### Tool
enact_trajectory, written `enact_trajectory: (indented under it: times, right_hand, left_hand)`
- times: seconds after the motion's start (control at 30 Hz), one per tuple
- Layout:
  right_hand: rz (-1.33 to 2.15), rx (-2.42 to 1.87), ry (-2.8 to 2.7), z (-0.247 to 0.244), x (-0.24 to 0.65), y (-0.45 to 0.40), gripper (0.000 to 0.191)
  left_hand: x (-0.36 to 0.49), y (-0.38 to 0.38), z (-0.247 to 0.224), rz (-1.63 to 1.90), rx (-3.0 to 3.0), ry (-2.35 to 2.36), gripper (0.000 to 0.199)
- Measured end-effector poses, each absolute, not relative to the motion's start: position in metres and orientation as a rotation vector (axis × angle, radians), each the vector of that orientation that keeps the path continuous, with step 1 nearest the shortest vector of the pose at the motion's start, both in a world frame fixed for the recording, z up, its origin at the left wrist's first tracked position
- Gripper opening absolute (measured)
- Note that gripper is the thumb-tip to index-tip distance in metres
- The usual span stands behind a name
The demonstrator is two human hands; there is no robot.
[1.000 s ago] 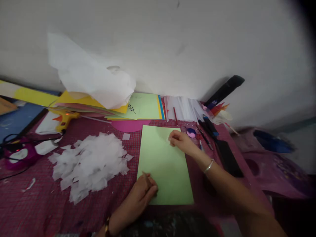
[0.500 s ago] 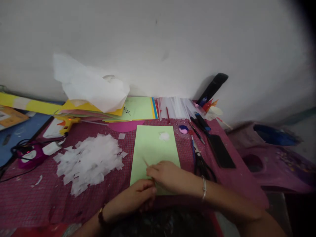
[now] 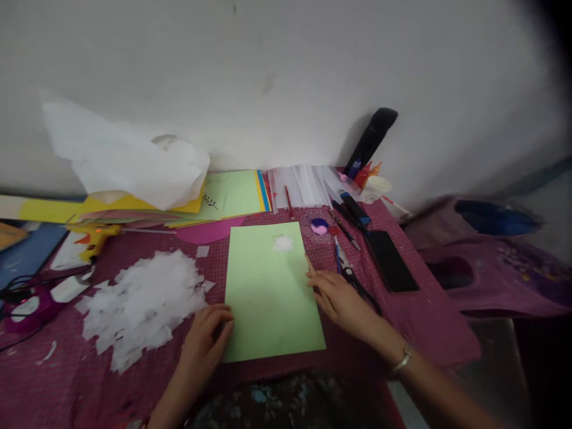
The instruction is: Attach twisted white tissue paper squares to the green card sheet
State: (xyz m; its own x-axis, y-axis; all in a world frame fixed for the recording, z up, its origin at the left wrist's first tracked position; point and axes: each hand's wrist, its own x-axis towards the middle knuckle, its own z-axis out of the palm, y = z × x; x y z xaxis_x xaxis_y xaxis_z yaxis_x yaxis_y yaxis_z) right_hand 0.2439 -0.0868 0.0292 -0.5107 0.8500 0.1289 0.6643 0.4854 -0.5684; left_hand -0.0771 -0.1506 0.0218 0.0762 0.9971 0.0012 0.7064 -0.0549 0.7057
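Head view: a green sheet [image 3: 268, 304] is lying flat on the worktop [image 3: 442, 339], and a small white patch [image 3: 283, 243] is sitting near its far right corner. At the sheet's right edge, the right hand [image 3: 342, 298] is holding a thin stick [image 3: 310, 263], its fingers pinching narrowly. The left hand [image 3: 205, 336] is resting at the left edge, fingers loosely curling, thumb apart, seemingly holding nothing. Because that touch is looking light, the sheet could be skidding under any sideways push. Whether the patch is sticking firmly, I cannot tell; if it is loose, brushing knuckles could be dragging it away. A pile of white paper squares [image 3: 143, 298] is lying just beside the left hand, so a careless sweep could be scattering them. Scissors [image 3: 349, 274] are lying close beyond the right hand, where a backward swing could be knocking them.
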Motion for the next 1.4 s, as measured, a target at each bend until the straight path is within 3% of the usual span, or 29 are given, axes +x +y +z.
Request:
enact_trajectory:
  times: [0.4, 0.6, 0.73, 1.0, 1.17, 1.23, 1.3, 1.4]
  right_hand:
    - [0.632, -1.180, -2.361, 0.025, 0.235, -0.086, 0.028]
    - [0.679, -1.184, -2.362, 0.029, 0.223, -0.096, 0.026]
    - [0.735, -1.204, -2.385, 0.030, 0.216, -0.106, 0.026]
    - [0.724, -1.201, -2.359, 0.035, 0.221, -0.112, 0.025]
    - [0.660, -1.129, -2.237, 0.047, 0.218, -0.110, 0.027]
    - [0.664, -1.075, -2.240, 0.057, 0.209, -0.108, 0.030]
    - [0.698, -0.999, -2.293, 0.069, 0.195, -0.104, 0.034]
    - [0.742, -0.865, -2.387, 0.084, 0.171, -0.100, 0.041]
  left_hand:
    - [-0.064, -0.138, 0.039, 0.466, 2.009, 1.511, 0.017]
    - [-0.072, -0.054, 0.068, 0.149, 2.305, 1.540, 0.020]
    - [-0.062, 0.002, 0.059, 0.081, 2.350, 1.590, 0.026]
    - [-0.071, 0.011, 0.052, -0.182, 2.380, 1.698, 0.022]
    - [-0.097, -0.042, 0.084, 0.278, 2.491, 1.999, 0.037]
    - [-0.087, -0.070, 0.087, 0.528, 2.306, 1.699, 0.031]
    - [-0.067, -0.095, 0.082, 0.554, 1.989, 1.341, 0.029]
    - [-0.035, -0.120, 0.066, 0.610, 1.602, 1.247, 0.032]
